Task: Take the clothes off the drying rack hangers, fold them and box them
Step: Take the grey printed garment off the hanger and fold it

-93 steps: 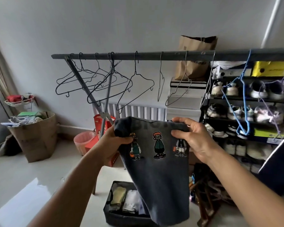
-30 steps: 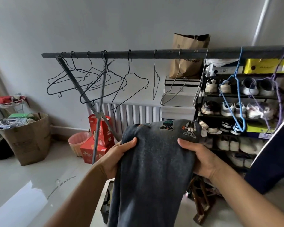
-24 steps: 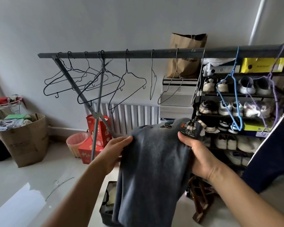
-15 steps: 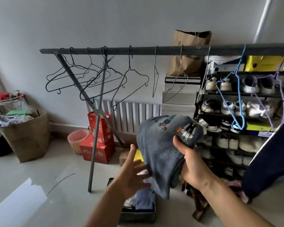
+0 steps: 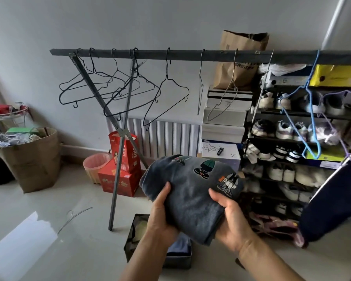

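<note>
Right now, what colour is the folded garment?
Dark grey garment with small cartoon-figure patches, in the head view.

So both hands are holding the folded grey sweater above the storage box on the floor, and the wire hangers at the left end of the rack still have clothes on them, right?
Not quite. The head view shows those wire hangers hanging bare on the rack. The rest holds: the left hand and right hand hold the folded grey sweater above the storage box.

Two hands (image 5: 160, 218), one folded grey garment (image 5: 190, 191), one storage box (image 5: 134, 240), two red cartons (image 5: 118, 179), one pink bin (image 5: 95, 165)
</note>
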`<state>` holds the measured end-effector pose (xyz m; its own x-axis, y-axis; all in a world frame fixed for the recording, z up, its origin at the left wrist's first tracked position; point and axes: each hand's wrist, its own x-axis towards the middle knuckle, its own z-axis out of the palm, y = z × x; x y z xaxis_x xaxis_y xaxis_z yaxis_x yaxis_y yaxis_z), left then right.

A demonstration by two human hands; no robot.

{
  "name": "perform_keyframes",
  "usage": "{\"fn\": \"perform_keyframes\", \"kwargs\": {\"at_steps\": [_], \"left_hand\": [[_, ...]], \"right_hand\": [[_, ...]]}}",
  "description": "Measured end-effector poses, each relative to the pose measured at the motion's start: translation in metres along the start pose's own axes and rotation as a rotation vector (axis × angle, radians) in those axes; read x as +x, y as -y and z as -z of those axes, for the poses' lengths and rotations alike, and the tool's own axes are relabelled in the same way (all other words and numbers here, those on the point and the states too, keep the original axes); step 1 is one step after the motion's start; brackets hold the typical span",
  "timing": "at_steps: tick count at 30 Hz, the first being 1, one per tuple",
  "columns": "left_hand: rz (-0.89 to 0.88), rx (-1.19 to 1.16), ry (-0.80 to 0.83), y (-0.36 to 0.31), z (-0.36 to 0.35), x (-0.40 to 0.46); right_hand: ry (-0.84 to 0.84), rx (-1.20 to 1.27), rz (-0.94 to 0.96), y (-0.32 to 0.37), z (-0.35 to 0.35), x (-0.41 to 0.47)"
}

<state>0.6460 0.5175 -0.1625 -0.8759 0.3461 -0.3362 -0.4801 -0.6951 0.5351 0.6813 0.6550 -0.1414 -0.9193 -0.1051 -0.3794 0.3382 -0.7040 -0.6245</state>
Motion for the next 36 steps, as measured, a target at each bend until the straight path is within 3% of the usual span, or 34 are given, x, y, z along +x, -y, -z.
{"fn": "perform_keyframes", "kwargs": {"at_steps": [5,8,10,11,13,15,18,22,25,30,36], "left_hand": [[-0.136,0.125,-0.069,-0.014,0.013,0.013],[-0.183,0.230,-0.135,-0.025,0.019,0.018],[-0.188,0.270,-0.150,-0.028,0.024,0.020],[-0.180,0.288,-0.144,-0.030,0.026,0.019],[-0.151,0.325,-0.090,-0.031,0.033,0.018],[-0.110,0.384,-0.040,-0.035,0.040,0.014],[-0.035,0.447,-0.045,-0.049,0.057,0.009],[0.063,0.453,-0.068,-0.073,0.083,0.010],[0.119,0.430,-0.028,-0.088,0.094,0.011],[0.149,0.445,-0.094,-0.117,0.118,0.032],[0.131,0.442,-0.178,-0.131,0.157,0.060]], "right_hand": [[-0.438,-0.304,0.254,-0.001,0.009,0.025],[-0.653,-0.666,0.671,0.004,0.004,0.036],[-0.491,-1.066,1.079,0.001,-0.010,0.038],[-0.335,-1.292,1.142,-0.003,-0.023,0.038],[-0.098,-1.774,1.016,-0.014,-0.037,0.049],[-0.106,-1.979,0.833,-0.014,-0.039,0.068],[-0.206,-1.675,0.463,0.004,-0.035,0.096],[-0.085,-1.137,0.052,0.005,-0.050,0.092],[-0.028,-0.892,-0.154,-0.003,-0.053,0.088],[0.073,-0.571,-0.197,-0.031,-0.043,0.106],[0.081,-0.471,-0.113,-0.078,-0.029,0.139]]}}
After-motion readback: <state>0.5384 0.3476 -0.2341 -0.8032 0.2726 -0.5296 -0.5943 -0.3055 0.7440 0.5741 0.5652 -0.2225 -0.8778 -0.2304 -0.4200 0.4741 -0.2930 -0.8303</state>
